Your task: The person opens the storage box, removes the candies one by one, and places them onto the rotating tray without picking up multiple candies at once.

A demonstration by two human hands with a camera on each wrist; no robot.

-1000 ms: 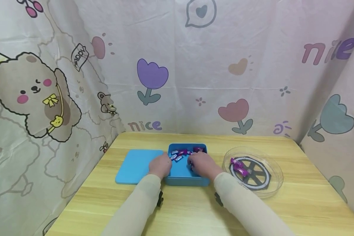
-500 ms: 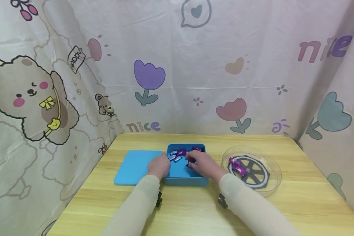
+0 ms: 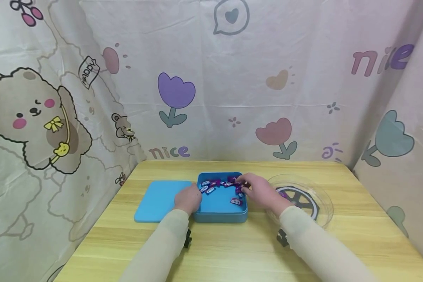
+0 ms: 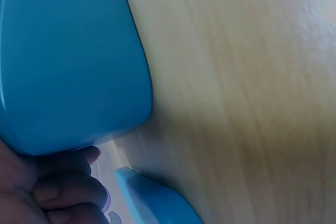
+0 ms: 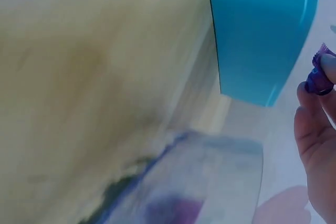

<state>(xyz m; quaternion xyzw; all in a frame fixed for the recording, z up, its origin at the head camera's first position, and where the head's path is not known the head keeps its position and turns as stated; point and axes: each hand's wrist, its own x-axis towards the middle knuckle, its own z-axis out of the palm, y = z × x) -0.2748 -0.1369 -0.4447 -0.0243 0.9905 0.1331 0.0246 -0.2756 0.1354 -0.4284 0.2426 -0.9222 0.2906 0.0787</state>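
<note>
A blue box point(image 3: 220, 217) stands in the middle of the table, with several purple, wrapped candies point(image 3: 210, 190) inside, mostly along its back and right side. My left hand point(image 3: 188, 198) grips the box's left wall; in the left wrist view its curled fingers point(image 4: 68, 192) lie against that wall, while the thumb is hidden. Over the box's right rim is my right hand point(image 3: 262, 190). Between its thumb and fingers it pinches a purple candy point(image 5: 317, 80), plain in the right wrist view.
Left of the box lies a flat light-blue lid point(image 3: 156, 203). A round clear dish point(image 3: 327, 213) stands on the right, partly behind the right forearm, with a purple candy point(image 3: 282, 193) showing in it. A printed curtain point(image 3: 229, 129) hangs behind the wooden table point(image 3: 229, 250).
My right hand has moved from inside the box up and right to its right rim, a candy in its fingers. Candies it covered now show. The left hand stays on the box.
</note>
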